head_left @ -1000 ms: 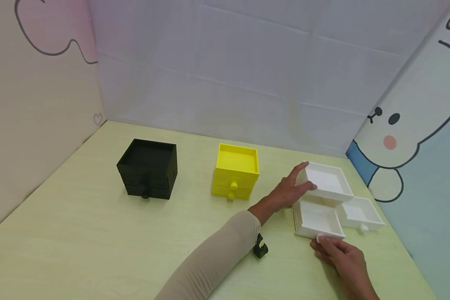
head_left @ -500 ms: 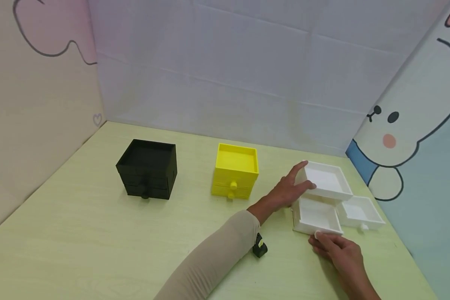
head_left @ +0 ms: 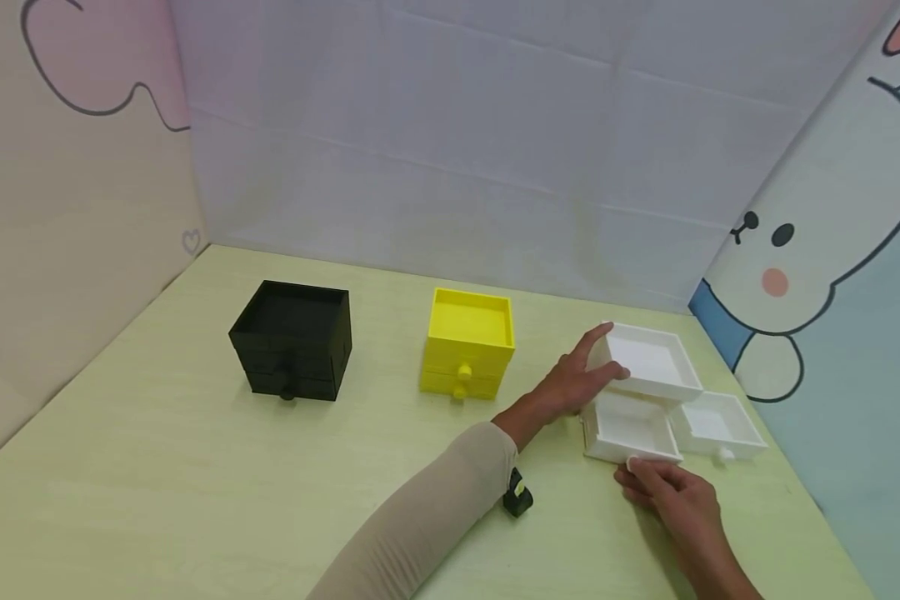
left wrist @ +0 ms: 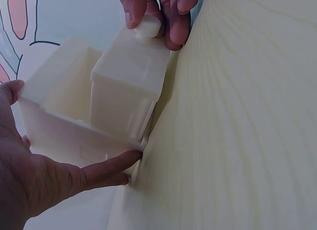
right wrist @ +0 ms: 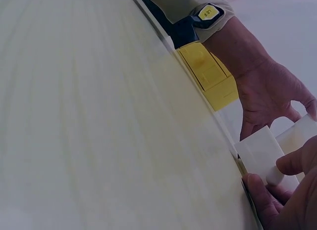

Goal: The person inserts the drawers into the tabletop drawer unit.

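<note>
At the right of the table in the head view is a white mini drawer cabinet [head_left: 648, 358] with a tray-like top. Its lower white drawer [head_left: 633, 425] sticks partly out of the front. My right hand [head_left: 678, 500] pinches the drawer's round knob [left wrist: 148, 25] between thumb and fingers. My left hand [head_left: 573, 379] grips the cabinet from its left side, with spread fingers on the top rim and side wall. In the left wrist view, fingers of that hand reach the cabinet's lower edge by the table. Another white drawer [head_left: 720, 421] with a knob sits just right of the cabinet.
A yellow drawer cabinet [head_left: 468, 342] stands left of my left hand, and a black one [head_left: 292, 337] farther left. A black wrist device [head_left: 517, 493] shows by my left sleeve. Walls border the table [head_left: 195, 483] at back and sides.
My right hand has pushed the lower white drawer a little farther into the cabinet by its knob. The left hand keeps its hold on the cabinet.
</note>
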